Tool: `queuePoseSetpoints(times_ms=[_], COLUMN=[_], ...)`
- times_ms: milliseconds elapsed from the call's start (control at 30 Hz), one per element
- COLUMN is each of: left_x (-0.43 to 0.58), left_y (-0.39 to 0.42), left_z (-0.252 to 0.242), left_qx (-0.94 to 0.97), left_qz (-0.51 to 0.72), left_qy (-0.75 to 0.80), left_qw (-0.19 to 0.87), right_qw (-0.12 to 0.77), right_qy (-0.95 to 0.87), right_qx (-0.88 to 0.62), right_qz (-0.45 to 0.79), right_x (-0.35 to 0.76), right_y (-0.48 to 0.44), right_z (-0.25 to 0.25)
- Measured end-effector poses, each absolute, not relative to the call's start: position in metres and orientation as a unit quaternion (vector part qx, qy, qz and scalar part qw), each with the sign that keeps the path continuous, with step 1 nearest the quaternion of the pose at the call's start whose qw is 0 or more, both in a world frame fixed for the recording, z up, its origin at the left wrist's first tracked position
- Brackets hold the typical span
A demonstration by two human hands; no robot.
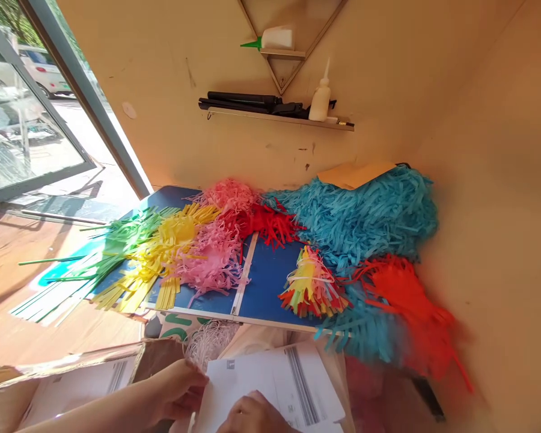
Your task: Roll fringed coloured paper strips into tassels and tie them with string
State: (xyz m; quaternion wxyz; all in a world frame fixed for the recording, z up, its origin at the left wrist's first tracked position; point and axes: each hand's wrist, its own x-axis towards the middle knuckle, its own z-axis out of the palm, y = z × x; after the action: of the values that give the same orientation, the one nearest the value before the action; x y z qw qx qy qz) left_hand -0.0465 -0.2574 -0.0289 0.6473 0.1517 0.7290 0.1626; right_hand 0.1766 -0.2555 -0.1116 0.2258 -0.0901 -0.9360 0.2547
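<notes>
White printed paper (261, 385) with dark stripes lies at the bottom centre, tilted, with another white edge showing beneath its lower right corner. My left hand (183, 388) grips its left edge, thumb on top and fingers curled below. Over the paper's lower part is my right hand (255, 415), fingers bent and closed; its fingertips are hidden, so I cannot tell what they hold. Left of my hands, a torn cardboard box (142, 361) contains similar white printed paper (81, 388). Behind the paper are shredded white strips (210, 343) and a pale plastic bag (252, 340).
A blue folding table (270, 282) carries green (133, 231), yellow (175, 234), pink (211, 258), red (270, 225) and blue (365, 216) paper strips, plus a tied multicoloured bundle (313, 285). Orange-red strips (410, 300) overhang its right side. Wall shelves hold glue bottles (320, 102). An open door (31, 120) stands left.
</notes>
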Motion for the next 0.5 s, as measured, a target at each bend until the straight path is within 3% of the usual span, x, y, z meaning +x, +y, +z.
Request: queuePoseSetpoints(times_ms=[133, 267, 500], left_x=[-0.037, -0.037, -0.04], left_y=[-0.255, -0.257, -0.267], left_z=[-0.02, -0.009, 0.012], left_qx=[0.115, 0.086, 0.081], left_qz=[0.178, 0.209, 0.233], left_qy=[0.713, 0.676, 0.644], left_qw=[0.669, 0.701, 0.724], right_qw=[0.244, 0.228, 0.201], right_qy=[-0.86, -0.75, -0.757], right_qx=[-0.09, -0.237, -0.327], right_qz=[0.438, 0.575, 0.528], right_x=[0.18, 0.183, 0.154], right_y=[-0.254, -0.249, -0.237], right_z=[-0.087, -0.045, -0.01])
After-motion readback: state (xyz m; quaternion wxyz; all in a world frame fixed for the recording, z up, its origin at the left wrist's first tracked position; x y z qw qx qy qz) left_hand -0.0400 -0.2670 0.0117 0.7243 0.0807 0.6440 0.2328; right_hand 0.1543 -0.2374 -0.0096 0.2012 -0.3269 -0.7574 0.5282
